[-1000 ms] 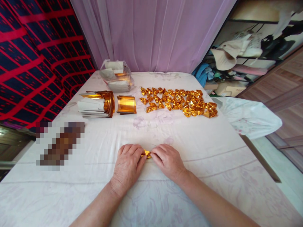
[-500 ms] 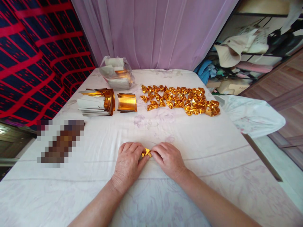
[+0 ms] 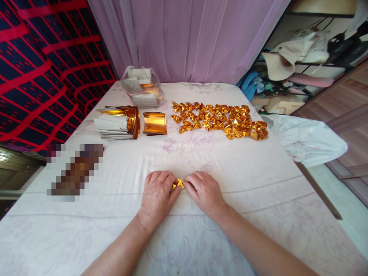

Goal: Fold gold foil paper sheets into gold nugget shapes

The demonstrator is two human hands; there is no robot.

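Both hands still pinching gold foil piece (image 3: 178, 184), left hand (image 3: 157, 194), right hand (image 3: 204, 191), barely shifted

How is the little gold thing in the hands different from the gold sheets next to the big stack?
The gold piece is small and crumpled into folds; the gold sheets are bigger, smooth and only gently curved. The piece is pinched between the left hand and right hand, near the person; the sheets lie untouched, farther back on the cloth-covered table. Both are shiny gold foil.
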